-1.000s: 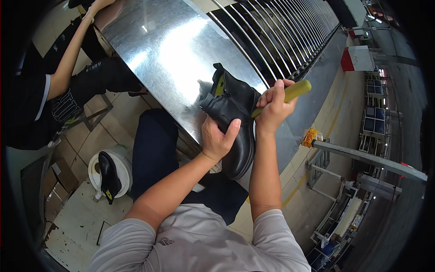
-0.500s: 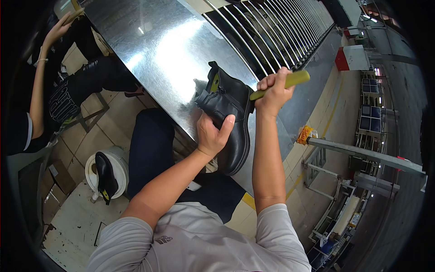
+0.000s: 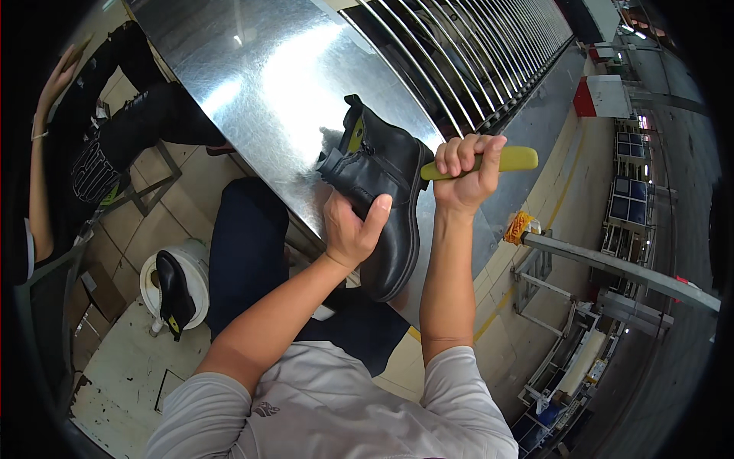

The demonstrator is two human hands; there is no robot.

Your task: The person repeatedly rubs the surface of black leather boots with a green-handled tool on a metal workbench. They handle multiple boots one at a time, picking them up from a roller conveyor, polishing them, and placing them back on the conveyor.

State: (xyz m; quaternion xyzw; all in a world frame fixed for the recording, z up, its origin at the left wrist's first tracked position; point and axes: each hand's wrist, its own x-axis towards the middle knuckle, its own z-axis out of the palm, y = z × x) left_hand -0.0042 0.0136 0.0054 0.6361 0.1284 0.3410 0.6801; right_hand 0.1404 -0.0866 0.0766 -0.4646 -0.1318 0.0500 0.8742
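Note:
A black leather ankle boot (image 3: 386, 172) lies on its side over the metal table, its shaft pointing away and its toe toward me. My left hand (image 3: 354, 228) is closed around its front upper, thumb on top. In my right hand (image 3: 468, 172) is a smooth olive-yellow bar (image 3: 514, 158) with a rounded end, the fingers wrapped around its middle. The bar's inner end meets the boot's heel edge; whether it touches cannot be told. A yellow-green lining shows inside the boot's opening.
The shiny metal table (image 3: 222, 57) borders a roller conveyor (image 3: 474, 53) at the far right. Another black boot (image 3: 174, 291) rests on a white bucket (image 3: 200, 283) at left. A co-worker's hand (image 3: 57, 80) shows at far left. A metal rail (image 3: 612, 264) stands at right.
My right hand has turned, so the bar now lies more level and reaches further right. The boot stays in my left hand. The co-worker's hand has moved left and down.

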